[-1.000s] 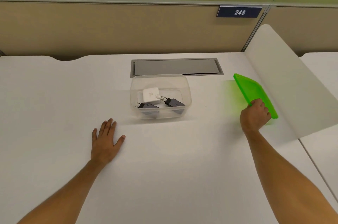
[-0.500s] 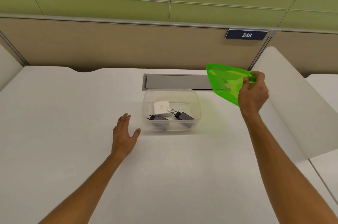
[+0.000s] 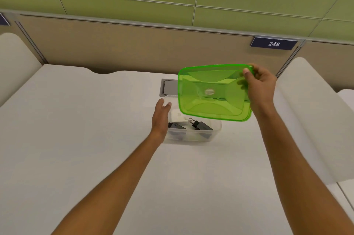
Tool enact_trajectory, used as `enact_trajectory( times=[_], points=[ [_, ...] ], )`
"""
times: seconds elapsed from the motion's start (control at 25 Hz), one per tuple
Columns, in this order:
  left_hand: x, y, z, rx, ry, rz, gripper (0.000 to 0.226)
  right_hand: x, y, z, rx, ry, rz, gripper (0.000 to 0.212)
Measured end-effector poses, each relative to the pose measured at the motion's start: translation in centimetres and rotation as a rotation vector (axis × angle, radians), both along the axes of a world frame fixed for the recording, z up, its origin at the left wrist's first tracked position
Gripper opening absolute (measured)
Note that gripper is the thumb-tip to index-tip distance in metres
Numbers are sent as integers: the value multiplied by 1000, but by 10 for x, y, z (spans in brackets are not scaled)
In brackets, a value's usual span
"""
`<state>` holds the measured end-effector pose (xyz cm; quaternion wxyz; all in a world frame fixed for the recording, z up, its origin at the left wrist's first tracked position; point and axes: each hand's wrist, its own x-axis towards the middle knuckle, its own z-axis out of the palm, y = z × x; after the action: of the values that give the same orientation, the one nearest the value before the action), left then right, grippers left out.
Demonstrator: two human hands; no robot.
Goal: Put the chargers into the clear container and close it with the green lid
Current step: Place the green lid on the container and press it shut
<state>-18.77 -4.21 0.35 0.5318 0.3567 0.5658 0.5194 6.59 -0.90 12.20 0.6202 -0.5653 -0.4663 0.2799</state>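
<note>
The clear container (image 3: 193,138) stands on the white desk (image 3: 95,129). Inside it lie a white charger (image 3: 177,116) and two black chargers (image 3: 203,126). My right hand (image 3: 259,86) grips the right edge of the translucent green lid (image 3: 210,91), holding it tilted in the air above the container's far right part. The lid hides the container's back half. My left hand (image 3: 161,117) is at the container's left wall, fingers apart, holding nothing.
A grey cable hatch (image 3: 169,88) is set in the desk behind the container. White curved dividers stand at the left (image 3: 15,62) and right (image 3: 306,115). A beige partition with a "248" plate (image 3: 274,44) closes the back.
My right hand has carried the lid left and turned it flatter, over the container. My left hand has moved forward to the container's left side.
</note>
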Motion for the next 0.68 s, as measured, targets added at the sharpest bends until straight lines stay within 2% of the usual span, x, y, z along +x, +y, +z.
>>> enact_trajectory(
  times=[0.16, 0.24, 0.36, 0.48, 0.52, 0.6, 0.68],
  points=[
    [1, 8, -11, -41, -204, -25, 45, -7, 7, -18, -166, 203, 38, 17],
    [2, 9, -13, -36, -242, -73, 43, -9, 12, -30, -226, 270, 13, 17],
    [1, 11, -13, -19, -221, -70, 42, -14, 18, -45, -269, 258, -61, 21],
    [-2, 13, -14, -16, -135, -35, 38, -17, 24, -59, -306, 150, -42, 12],
    [-3, 15, -15, -19, -90, -29, 43, -18, 24, -65, -317, 128, -5, 8],
    [-4, 17, -17, -59, 6, -23, 63, -16, 28, -84, -353, 54, 71, 33],
    [-1, 17, -15, -89, 81, -7, 67, -16, 30, -98, -389, -32, 70, 56]
  ],
)
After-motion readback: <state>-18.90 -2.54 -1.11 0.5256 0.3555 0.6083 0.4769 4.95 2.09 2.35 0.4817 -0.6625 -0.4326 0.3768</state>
